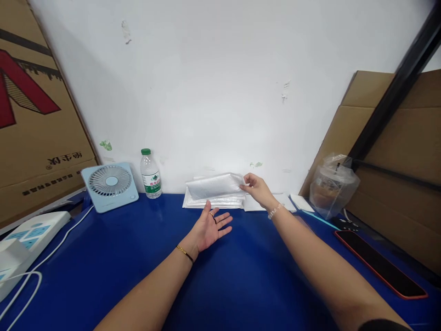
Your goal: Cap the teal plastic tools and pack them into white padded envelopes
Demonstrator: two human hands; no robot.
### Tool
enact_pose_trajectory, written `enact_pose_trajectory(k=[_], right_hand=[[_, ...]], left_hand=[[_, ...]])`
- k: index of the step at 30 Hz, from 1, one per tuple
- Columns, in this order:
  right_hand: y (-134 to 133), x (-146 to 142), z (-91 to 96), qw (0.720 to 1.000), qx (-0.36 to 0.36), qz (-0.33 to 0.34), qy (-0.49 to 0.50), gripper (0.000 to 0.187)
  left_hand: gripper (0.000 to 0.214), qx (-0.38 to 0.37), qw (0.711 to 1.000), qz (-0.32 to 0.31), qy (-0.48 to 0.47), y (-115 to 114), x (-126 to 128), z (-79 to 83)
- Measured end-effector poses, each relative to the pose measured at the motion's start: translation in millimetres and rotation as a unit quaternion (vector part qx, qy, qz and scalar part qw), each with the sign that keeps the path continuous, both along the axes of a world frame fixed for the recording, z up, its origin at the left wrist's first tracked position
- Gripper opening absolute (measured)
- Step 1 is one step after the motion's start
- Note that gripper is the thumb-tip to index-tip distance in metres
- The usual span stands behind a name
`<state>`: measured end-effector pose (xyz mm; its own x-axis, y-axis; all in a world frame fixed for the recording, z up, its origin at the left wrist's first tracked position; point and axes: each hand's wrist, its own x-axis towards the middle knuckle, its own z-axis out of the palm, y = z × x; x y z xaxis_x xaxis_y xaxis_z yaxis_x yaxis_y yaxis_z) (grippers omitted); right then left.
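Note:
My right hand (257,188) pinches the right edge of a silvery-white bubble mailer (215,186), whose near side is tilted up. Beneath it lies a stack of similar flat mailers (213,203) against the wall. My left hand (212,227) hovers over the blue tabletop in front of the stack, palm up, fingers spread, with nothing in it. White paper sheets (255,204) lie just right of the stack, partly behind my right wrist.
On the left are a light blue fan (112,184), a water bottle (150,177) and a power strip (37,234) with a white cable. To the right sit a bagged drink cup (329,188), a red-edged phone (379,264) and a light blue stick (322,219). Cardboard (396,184) flanks the table.

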<state>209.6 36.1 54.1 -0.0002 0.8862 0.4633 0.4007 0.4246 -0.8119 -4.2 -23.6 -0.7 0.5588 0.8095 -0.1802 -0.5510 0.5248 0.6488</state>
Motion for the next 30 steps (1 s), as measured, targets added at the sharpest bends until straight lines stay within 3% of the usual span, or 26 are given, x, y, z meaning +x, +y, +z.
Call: enact_pose_trajectory(k=[3,7,11,13,15,16,18,20,22,26,30], right_hand=[[-43.5,-9.4,-2.1,0.985,0.030,0.171,0.009,0.009],[-90.9,-21.2,-16.8,0.976,0.084,0.166,-0.114,0.025],[-110.3,-27.5,-36.0,0.954,0.107,0.207,-0.188,0.028],[-112.2,-33.6,-45.6,0.973,0.052,0.196,-0.114,0.023],[-110.9,-44.1,-53.4,0.990,-0.023,0.115,0.073,0.017],[-109.3,-50.5,-56.1,0.976,-0.067,0.065,0.196,0.013],[-104.9,-63.9,-59.6,0.893,-0.173,0.019,0.414,0.013],[-100.1,-75.0,-61.7,0.801,-0.276,0.052,0.529,0.021],[-96.4,-81.9,-64.1,0.744,-0.334,0.082,0.573,0.027],[-94.5,-86.6,-68.8,0.710,-0.367,0.049,0.599,0.024],[-97.7,-90.6,-68.6,0.741,-0.355,0.018,0.570,0.018]], left_hand=[[0.071,-0.003,0.992,0.071,-0.099,-4.8,4.3,4.6],[0.041,-0.031,0.966,0.206,-0.153,-1.6,2.0,6.4],[0.024,-0.073,0.937,0.302,-0.159,8.7,-11.0,12.1],[0.021,-0.048,0.929,0.338,-0.140,10.4,-16.0,17.9],[0.022,0.000,0.922,0.367,-0.123,8.3,-17.3,24.4],[0.024,0.027,0.919,0.377,-0.114,6.0,-16.3,27.3],[0.031,0.082,0.915,0.385,-0.091,-0.4,-11.9,32.0],[0.039,0.132,0.911,0.386,-0.062,-8.4,-5.5,35.0],[0.046,0.186,0.906,0.380,-0.031,-17.3,1.6,36.5],[0.054,0.298,0.887,0.347,0.054,-34.8,12.9,38.5],[0.055,0.336,0.873,0.342,0.084,-47.4,13.9,44.1]])
